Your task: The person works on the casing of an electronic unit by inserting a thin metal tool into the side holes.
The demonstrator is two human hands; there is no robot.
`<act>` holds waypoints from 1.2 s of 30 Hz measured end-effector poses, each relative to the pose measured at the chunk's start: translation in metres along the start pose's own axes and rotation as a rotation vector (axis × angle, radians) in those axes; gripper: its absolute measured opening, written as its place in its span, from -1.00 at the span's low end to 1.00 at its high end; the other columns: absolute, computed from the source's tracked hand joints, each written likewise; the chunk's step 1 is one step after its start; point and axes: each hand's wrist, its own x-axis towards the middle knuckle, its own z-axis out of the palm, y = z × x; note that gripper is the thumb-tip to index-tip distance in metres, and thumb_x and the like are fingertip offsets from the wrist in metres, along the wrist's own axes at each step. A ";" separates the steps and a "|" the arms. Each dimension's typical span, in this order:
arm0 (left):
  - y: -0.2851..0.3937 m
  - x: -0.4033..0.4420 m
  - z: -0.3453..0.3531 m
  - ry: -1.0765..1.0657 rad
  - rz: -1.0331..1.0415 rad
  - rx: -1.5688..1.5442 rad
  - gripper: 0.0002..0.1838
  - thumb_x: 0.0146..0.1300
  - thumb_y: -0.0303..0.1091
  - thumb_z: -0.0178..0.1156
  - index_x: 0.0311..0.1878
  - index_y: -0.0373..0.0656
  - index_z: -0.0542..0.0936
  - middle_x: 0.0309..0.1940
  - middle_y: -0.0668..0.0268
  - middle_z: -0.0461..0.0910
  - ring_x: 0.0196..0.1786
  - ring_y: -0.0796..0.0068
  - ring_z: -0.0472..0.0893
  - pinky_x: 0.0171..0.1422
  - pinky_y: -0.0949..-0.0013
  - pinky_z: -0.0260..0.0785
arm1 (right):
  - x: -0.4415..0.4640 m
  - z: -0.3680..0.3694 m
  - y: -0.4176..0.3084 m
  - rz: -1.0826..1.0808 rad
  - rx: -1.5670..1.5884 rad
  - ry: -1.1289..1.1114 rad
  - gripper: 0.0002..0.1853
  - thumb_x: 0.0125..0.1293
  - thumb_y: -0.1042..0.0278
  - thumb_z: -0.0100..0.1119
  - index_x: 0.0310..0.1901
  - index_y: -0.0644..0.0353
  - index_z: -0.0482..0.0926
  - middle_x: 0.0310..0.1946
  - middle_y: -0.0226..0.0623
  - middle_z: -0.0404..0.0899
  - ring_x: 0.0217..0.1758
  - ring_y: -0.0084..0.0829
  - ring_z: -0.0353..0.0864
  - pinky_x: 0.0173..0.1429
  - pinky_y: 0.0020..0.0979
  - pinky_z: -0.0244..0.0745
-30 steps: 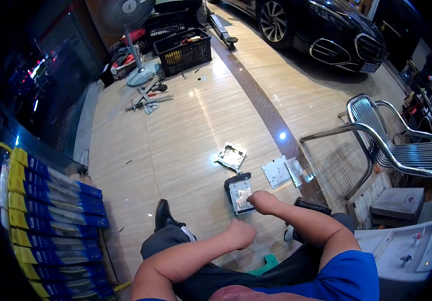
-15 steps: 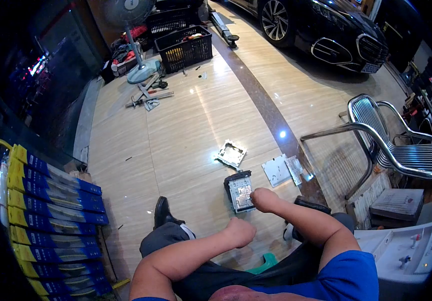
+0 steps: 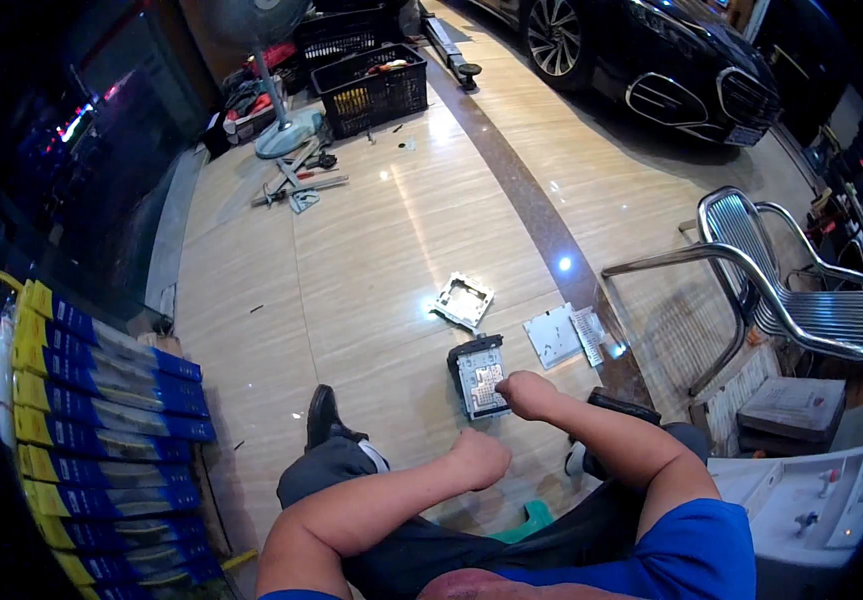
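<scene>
A boxy electronic unit [image 3: 478, 372] with a metal top and black front lies on the tiled floor between my feet. My right hand [image 3: 528, 394] is closed at its right edge, the fingertips over the metal face. Whatever it may pinch is hidden. My left hand [image 3: 480, 460] is curled closed just below the unit's near end, its fingers turned away from view. A square metal frame [image 3: 463, 301] lies beyond the unit. To the right are a flat metal plate [image 3: 551, 336] and a narrower slotted metal piece [image 3: 587, 334].
Metal tools [image 3: 296, 188] lie by a standing fan [image 3: 286, 135] and a black crate [image 3: 371, 92]. A metal chair [image 3: 791, 280] stands right, near a white dispenser [image 3: 831, 500]. Blue-yellow packages [image 3: 116, 420] hang left. A green object [image 3: 526, 522] shows beneath me; a dark car [image 3: 651, 70] is parked beyond.
My right hand has shifted slightly up and left over the unit's face. My left hand stays almost where it was, still curled. The loose metal parts have not moved.
</scene>
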 end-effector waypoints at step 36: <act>0.007 -0.012 -0.014 0.058 0.005 0.065 -0.88 0.08 -0.36 0.22 -0.36 -0.07 0.72 -0.36 0.19 0.73 -0.28 0.18 0.73 -0.37 0.06 0.44 | -0.001 -0.002 0.001 -0.048 -0.034 -0.030 -0.77 0.18 0.46 0.03 -0.16 0.21 0.62 -0.35 0.08 0.64 -0.21 0.06 0.66 -0.09 0.02 0.55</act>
